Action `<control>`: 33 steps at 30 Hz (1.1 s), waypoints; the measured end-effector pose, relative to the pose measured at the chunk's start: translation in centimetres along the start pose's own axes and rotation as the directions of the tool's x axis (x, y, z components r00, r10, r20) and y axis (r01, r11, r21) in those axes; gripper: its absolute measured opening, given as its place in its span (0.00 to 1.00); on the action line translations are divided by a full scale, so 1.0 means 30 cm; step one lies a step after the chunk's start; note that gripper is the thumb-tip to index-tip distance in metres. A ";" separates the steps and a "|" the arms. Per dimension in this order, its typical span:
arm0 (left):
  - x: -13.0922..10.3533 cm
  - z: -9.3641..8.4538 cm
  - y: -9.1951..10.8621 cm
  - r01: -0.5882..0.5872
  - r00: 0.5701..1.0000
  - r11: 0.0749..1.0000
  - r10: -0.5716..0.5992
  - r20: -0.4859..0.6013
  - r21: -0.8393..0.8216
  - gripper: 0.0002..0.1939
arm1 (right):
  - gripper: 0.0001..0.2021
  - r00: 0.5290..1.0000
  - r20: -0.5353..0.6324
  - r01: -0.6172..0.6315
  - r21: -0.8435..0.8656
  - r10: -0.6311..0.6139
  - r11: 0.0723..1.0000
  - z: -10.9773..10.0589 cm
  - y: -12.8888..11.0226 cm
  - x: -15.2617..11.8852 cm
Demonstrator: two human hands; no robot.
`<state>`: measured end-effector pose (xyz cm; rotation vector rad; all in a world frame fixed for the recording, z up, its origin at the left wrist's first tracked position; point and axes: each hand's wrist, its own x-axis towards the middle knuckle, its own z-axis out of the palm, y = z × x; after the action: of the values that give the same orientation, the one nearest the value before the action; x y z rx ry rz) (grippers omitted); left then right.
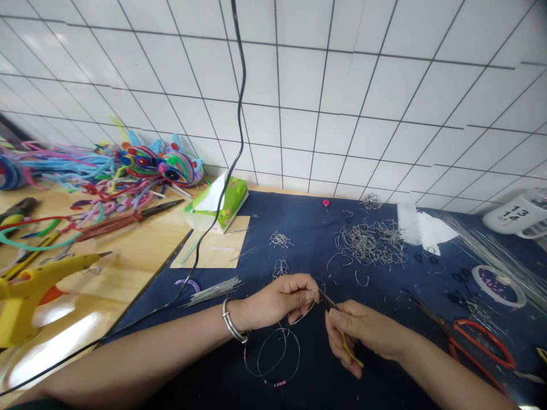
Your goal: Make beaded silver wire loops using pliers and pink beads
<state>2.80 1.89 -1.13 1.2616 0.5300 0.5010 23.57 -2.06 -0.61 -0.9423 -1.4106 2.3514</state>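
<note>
My left hand [286, 299] is closed in a pinch on a thin wire loop [305, 315] above the dark blue cloth [205, 359]. In my right hand [359, 330] are small pliers [351, 350] with yellow handles, their dark jaws meeting the wire right at my left fingertips. Whether the jaws grip the wire is too small to tell. Below my left hand lie thin wire rings with pink beads [280, 383]. A small pile of bent wire pieces [280, 267] sits just beyond my left hand, partly hidden by it.
A big heap of curled wire [371, 242] lies behind my right hand, with orange-handled scissors [482, 341] to the right. A black cable [242, 114] hangs across the view past a tissue box [233, 199]. A yellow glue gun [47, 285] and pipe cleaners [77, 162] are left; a white mug [515, 213] stands right.
</note>
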 end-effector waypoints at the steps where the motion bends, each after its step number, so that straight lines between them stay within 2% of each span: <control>1: 0.000 0.000 0.002 -0.003 1.000 1.000 0.004 -0.004 0.015 0.08 | 0.23 1.000 0.005 -0.001 0.016 0.001 1.000 0.000 0.000 0.000; 14: -0.002 -0.009 -0.006 -0.015 1.000 0.997 0.014 0.010 0.080 0.10 | 0.23 0.993 0.117 -0.021 0.174 0.001 0.985 -0.005 0.015 0.001; 18: 0.001 -0.019 -0.012 -0.029 1.000 0.995 0.027 0.014 0.097 0.09 | 0.22 0.992 0.125 -0.008 0.158 -0.012 0.987 0.001 0.015 0.002; 22: 0.005 -0.024 -0.016 -0.053 0.999 0.995 0.052 0.011 0.080 0.09 | 0.21 0.999 -0.032 0.004 -0.005 -0.004 1.000 0.018 -0.006 -0.001; 26: 0.004 -0.018 -0.012 -0.027 1.000 0.996 0.028 -0.002 0.081 0.09 | 0.22 0.982 -0.189 -0.042 -0.266 -0.009 0.963 0.031 -0.035 -0.010; 30: 0.000 -0.009 -0.004 0.008 0.999 0.994 -0.003 -0.039 0.107 0.09 | 0.21 0.944 -0.322 -0.115 -0.516 -0.067 0.849 0.032 -0.046 -0.014; 33: -0.003 -0.003 0.005 0.018 0.999 0.988 -0.011 -0.048 0.152 0.09 | 0.21 0.910 -0.386 -0.178 -0.689 -0.148 0.703 0.027 -0.048 -0.014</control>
<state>2.66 1.94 -1.01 1.3935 0.6256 0.4862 23.20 -2.12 1.07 -1.5271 -2.1415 1.4052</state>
